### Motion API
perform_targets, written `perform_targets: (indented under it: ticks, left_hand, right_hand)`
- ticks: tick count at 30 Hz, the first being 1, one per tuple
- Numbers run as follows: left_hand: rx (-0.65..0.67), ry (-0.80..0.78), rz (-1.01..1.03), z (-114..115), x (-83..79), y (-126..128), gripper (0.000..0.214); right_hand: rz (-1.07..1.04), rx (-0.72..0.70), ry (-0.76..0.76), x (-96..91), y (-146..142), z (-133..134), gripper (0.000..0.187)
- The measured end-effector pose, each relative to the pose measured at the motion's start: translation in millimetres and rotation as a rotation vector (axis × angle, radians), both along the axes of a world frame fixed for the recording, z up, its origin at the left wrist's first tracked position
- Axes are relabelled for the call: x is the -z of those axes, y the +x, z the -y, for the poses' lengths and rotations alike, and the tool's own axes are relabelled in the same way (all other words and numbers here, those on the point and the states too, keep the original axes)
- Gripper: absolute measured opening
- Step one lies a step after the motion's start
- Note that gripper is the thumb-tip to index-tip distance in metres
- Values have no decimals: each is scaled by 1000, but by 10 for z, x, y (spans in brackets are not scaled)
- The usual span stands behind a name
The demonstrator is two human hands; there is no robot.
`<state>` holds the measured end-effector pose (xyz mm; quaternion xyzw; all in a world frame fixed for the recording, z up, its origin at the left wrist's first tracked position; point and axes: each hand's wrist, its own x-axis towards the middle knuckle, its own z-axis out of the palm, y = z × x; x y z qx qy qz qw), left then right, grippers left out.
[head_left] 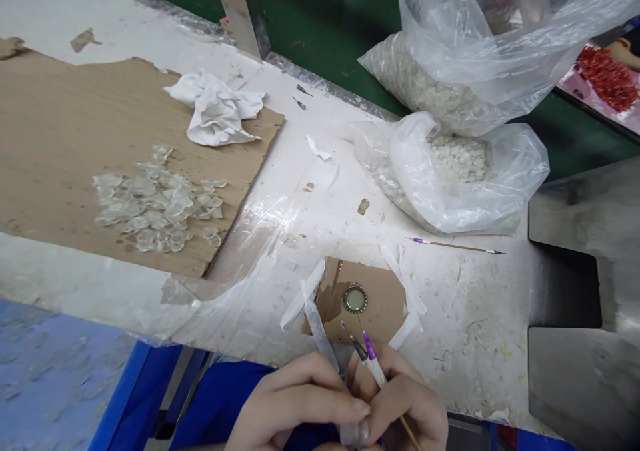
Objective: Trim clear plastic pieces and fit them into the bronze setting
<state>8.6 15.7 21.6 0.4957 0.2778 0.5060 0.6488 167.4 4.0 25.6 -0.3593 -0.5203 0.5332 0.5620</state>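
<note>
At the bottom edge both my hands meet over the table's near side. My left hand [295, 407] is closed, thumb and fingers pinching a small clear piece I cannot make out. My right hand [405, 404] is closed round a thin brush [371, 354] with a purple ferrule, its tip pointing up toward a metal bottle cap [355, 299] on a taped cardboard patch [380, 297]. A second dark-tipped tool lies beside the brush in the same grip.
A pile of clear plastic pieces [157, 204] lies on a cardboard sheet [60, 144] with a crumpled white cloth [217, 107]. Two plastic bags of small white parts [460, 171] [450, 57] stand at the back right. Another brush [455, 245] lies nearby.
</note>
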Motion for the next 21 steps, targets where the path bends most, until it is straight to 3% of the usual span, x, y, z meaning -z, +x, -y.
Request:
perform_targets:
  ticks: [6,13,21]
  left_hand:
    - [-39,-54,-4,-16,2,46,23]
    - [-28,-18,-35,-48,-30,-1,27]
    - [-19,-8,-24,-34,-33,-16,27]
  right_hand:
    - [31,30,33,-16,7,-22,12]
    - [181,-9,49,-165,76,-77,13]
    - [259,6,164,-173,76,-137,13]
